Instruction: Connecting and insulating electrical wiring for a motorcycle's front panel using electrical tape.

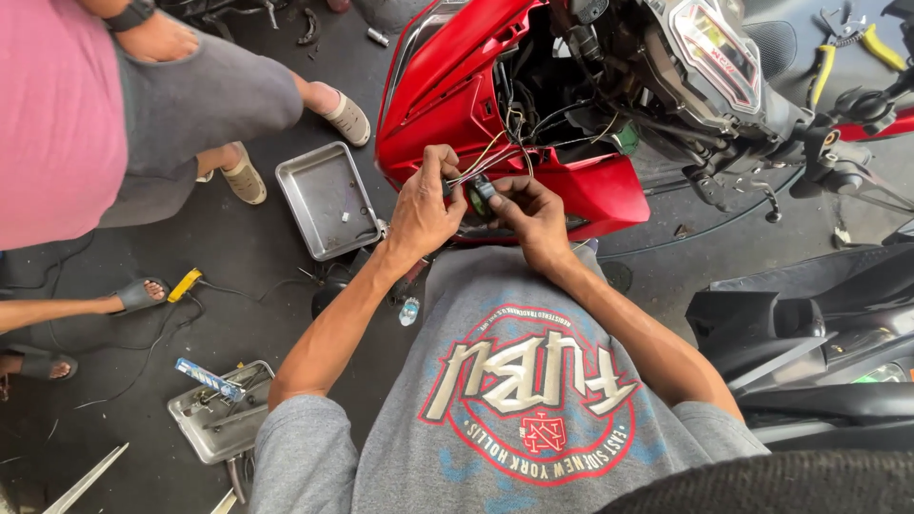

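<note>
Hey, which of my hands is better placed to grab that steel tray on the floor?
Left hand, probably. The empty steel tray lies on its side, while the right hand sits farther away, pinching the small black part with its wires.

The glossy red plastic scooter fairing [447, 86] is the landmark. Against its lower edge sits a small black connector block [481, 195] trailing yellow, white and red thin wires [495, 157]. Left of the fairing lies a dull silver square metal tray [326, 200] on the dark grey concrete floor [238, 257]. Right of the fairing rest yellow-handled pliers [824, 71]. Below the fairing spreads a grey cotton T-shirt [514, 400] printed with a red-ringed round emblem and cream lettering. Far left of the fairing shows a plain pink shirt [48, 114] and beige sandals [246, 176].
</note>
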